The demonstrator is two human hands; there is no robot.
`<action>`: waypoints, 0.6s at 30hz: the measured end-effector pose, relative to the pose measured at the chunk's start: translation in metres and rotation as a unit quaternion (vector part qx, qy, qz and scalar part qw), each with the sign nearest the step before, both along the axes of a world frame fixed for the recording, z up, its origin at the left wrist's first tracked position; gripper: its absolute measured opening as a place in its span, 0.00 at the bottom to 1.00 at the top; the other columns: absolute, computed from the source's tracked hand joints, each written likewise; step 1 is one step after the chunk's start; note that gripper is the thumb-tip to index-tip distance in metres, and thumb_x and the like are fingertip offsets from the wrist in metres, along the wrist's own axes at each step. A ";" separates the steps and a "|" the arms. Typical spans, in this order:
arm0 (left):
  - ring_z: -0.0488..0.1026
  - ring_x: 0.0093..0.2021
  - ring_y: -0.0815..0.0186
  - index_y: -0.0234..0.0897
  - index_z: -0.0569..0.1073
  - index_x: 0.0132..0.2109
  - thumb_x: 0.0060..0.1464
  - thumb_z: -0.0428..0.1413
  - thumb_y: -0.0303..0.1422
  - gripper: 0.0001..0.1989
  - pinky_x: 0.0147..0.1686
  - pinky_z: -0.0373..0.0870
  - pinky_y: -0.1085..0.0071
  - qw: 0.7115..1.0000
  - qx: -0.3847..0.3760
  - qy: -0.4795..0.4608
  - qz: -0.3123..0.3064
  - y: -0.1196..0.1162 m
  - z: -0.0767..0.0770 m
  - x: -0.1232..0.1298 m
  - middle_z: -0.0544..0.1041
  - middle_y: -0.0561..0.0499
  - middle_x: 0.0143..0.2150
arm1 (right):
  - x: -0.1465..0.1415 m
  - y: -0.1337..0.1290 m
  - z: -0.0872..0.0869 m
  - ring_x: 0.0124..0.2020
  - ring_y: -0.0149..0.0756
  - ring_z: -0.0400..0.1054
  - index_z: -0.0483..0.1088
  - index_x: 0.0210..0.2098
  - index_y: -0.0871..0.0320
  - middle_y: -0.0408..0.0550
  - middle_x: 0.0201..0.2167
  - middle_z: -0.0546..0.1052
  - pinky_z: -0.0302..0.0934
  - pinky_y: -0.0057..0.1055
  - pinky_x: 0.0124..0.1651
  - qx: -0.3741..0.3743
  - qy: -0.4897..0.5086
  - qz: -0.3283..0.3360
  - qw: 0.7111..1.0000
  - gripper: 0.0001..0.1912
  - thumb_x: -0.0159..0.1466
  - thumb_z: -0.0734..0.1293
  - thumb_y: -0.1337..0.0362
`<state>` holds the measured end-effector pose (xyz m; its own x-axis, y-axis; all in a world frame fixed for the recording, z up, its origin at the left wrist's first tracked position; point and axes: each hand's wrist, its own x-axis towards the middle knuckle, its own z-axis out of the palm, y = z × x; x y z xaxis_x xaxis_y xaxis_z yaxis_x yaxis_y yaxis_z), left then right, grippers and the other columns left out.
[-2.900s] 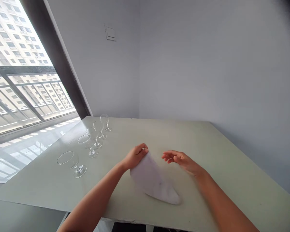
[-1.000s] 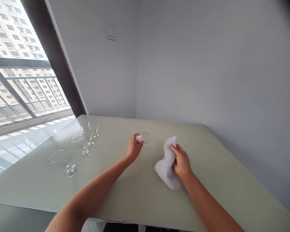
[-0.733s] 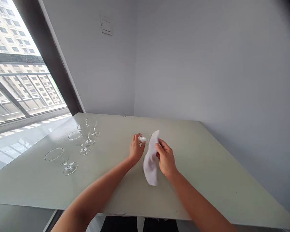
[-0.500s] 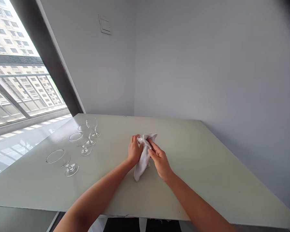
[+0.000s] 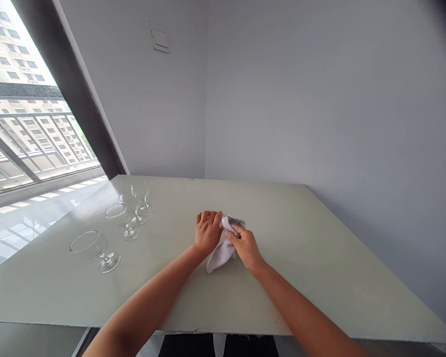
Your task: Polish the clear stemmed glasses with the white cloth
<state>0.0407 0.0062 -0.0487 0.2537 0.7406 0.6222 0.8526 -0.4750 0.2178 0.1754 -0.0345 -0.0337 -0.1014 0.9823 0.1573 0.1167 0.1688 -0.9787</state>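
Note:
Above the middle of the table my left hand is closed round one end of a clear glass, most of which my fingers and the cloth hide. The glass lies on its side, pointing right. My right hand grips a white cloth and presses part of it against the glass. The rest of the cloth hangs down between my wrists. Which part of the glass my left hand covers, I cannot tell.
Several stemmed glasses stand upright in a row along the table's left side, the nearest glass closest to me. The pale table meets grey walls behind and at right. A window is at left.
The glass now shows more at the right of my left hand, and the cloth has bunched lower around it. My left hand has turned, with its back facing up more.

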 end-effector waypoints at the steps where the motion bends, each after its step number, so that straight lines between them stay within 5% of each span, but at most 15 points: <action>1: 0.63 0.47 0.56 0.39 0.65 0.48 0.51 0.48 0.24 0.16 0.50 0.56 0.56 1.000 0.013 0.005 -0.012 0.001 0.000 -0.001 0.71 0.45 0.41 | 0.000 -0.001 0.000 0.37 0.36 0.65 0.69 0.46 0.54 0.44 0.36 0.73 0.60 0.32 0.41 -0.010 0.008 0.015 1.000 0.18 0.57 0.62 0.59; 6: 0.67 0.42 0.60 0.36 0.63 0.46 0.51 0.46 0.23 0.14 0.53 0.55 0.56 0.995 0.035 0.045 -0.082 0.007 -0.002 -0.005 0.70 0.45 0.37 | 0.009 -0.004 0.002 0.32 0.35 0.64 0.63 0.54 0.54 0.44 0.32 0.72 0.61 0.33 0.37 -0.030 -0.051 0.082 0.995 0.29 0.53 0.67 0.61; 11: 0.67 0.36 0.62 0.34 0.64 0.41 0.52 0.45 0.23 0.09 0.39 0.66 0.63 0.982 0.006 0.140 -0.128 0.006 0.002 -0.003 0.69 0.47 0.34 | 0.021 -0.004 -0.009 0.34 0.37 0.65 0.67 0.50 0.52 0.46 0.35 0.73 0.62 0.35 0.39 -0.006 -0.112 0.060 0.992 0.25 0.51 0.67 0.64; 15: 0.68 0.30 0.64 0.31 0.65 0.42 0.53 0.47 0.25 0.09 0.49 0.60 0.59 0.964 0.038 0.222 -0.141 -0.002 0.016 0.000 0.70 0.49 0.28 | 0.032 -0.004 -0.017 0.28 0.35 0.65 0.72 0.42 0.54 0.44 0.28 0.72 0.61 0.31 0.29 -0.111 0.030 0.072 0.991 0.18 0.51 0.69 0.61; 18: 0.69 0.29 0.65 0.30 0.65 0.48 0.55 0.48 0.31 0.14 0.55 0.52 0.55 0.955 0.087 0.242 -0.144 -0.013 0.032 0.001 0.71 0.50 0.27 | 0.045 -0.006 -0.012 0.29 0.33 0.66 0.71 0.37 0.58 0.46 0.29 0.73 0.60 0.30 0.32 -0.182 0.191 0.118 0.957 0.16 0.49 0.71 0.61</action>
<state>0.0414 -0.0071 -0.0170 0.7212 0.4923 0.4874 0.6614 -0.6984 -0.2734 0.2202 -0.0406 -0.0454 -0.3314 0.9356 -0.1214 -0.2602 -0.2144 -0.9415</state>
